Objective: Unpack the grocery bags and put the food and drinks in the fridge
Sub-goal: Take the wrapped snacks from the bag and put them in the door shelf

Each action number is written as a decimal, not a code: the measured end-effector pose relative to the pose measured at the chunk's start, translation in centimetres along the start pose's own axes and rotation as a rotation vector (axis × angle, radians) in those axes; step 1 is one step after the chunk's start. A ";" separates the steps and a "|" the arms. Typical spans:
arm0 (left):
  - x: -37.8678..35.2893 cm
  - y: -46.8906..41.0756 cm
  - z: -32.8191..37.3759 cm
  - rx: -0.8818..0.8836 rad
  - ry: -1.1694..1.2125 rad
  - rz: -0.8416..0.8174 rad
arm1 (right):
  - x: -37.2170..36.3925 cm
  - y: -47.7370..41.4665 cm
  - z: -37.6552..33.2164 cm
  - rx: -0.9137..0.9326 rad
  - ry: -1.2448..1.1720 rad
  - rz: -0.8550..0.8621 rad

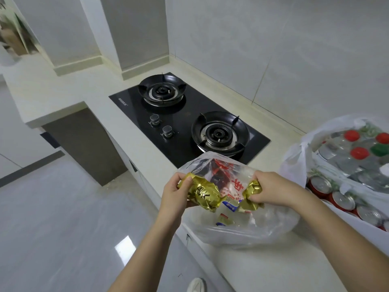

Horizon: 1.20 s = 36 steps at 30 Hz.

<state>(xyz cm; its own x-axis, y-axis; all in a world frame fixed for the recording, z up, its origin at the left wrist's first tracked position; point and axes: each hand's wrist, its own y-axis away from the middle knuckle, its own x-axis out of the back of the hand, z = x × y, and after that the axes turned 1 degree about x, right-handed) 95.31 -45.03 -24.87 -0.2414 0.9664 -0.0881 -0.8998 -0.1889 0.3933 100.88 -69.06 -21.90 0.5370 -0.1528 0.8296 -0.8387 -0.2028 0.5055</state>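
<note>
A clear plastic grocery bag (248,226) lies on the white counter (263,268) in front of the hob, with red, blue and gold packets showing through it. My left hand (175,193) grips a gold foil packet (203,194) just above the bag's left side. Another gold foil packet (251,196) is gripped by my right hand (271,188) over the bag's opening. A second plastic bag (299,157) at the right holds several drink cans (343,200) with silver tops and bottles with red and green caps (359,153). The fridge is not in view.
A black two-burner gas hob (185,121) is set into the counter behind the bag. Tiled walls rise behind and to the right. The counter edge runs diagonally, with grey floor (63,218) to the left. A white shoe (196,284) shows at the bottom.
</note>
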 end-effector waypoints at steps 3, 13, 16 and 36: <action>-0.1 -0.1 -0.1 0.004 -0.017 -0.044 | 0.4 0.8 0.2 -0.124 0.047 -0.031; -1.0 -0.2 0.3 0.024 -0.045 -0.089 | 1.4 1.9 0.0 -0.168 -0.506 0.057; -0.3 -0.2 0.4 0.070 -0.011 -0.062 | 1.0 1.6 -0.9 -0.124 -0.609 0.056; 21.8 7.5 2.3 0.387 1.003 0.227 | -8.1 0.8 -28.3 0.129 -1.496 -0.322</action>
<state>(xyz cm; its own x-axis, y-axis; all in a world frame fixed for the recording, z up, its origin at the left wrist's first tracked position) 84.11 -24.98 -21.69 -0.7305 0.3018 -0.6126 -0.6645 -0.1071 0.7396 93.32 -40.64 -21.56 0.3518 -0.8729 -0.3380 -0.7017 -0.4849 0.5220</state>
